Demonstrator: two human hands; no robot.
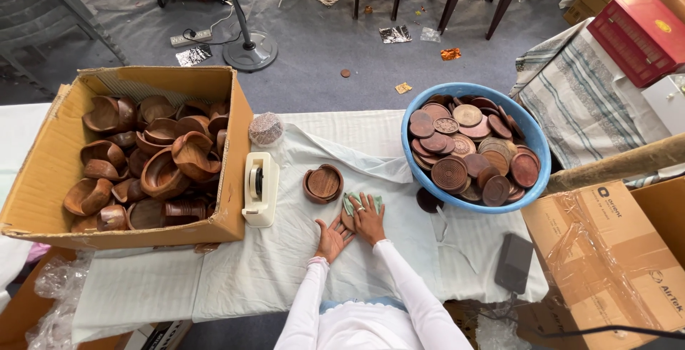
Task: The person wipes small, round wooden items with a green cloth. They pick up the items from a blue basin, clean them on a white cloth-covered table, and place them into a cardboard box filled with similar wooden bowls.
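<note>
Head view: both hands meet at the middle of the counter (285, 264), which is draped in white cloth. The left hand (333, 236) lies palm up, fingers loosely spread, its fingertips touching a small brown disc at the edge of a green cloth (354, 202). The right hand (369, 219) lies flat, palm down, fingers together, pressing on that cloth and partly over the disc; neither hand pinches anything.

Just beyond the hands, a little to the left, sits a round wooden coaster holder (323, 183), apart from them. Further left stands a cream tape dispenser (260, 188), then a cardboard box (228, 150) heaped with wooden bowls (164, 171). Up and to the right of the hands is a blue tub (534, 151) filled with round wooden discs (464, 154), some ribbed, some carved. A dark flat block (514, 262) lies to the right, nearer the person.

Judging from this, only one piece is under the cloth, the holder nearby may be finished, and the full tub and box suggest most of the pile remains
</note>
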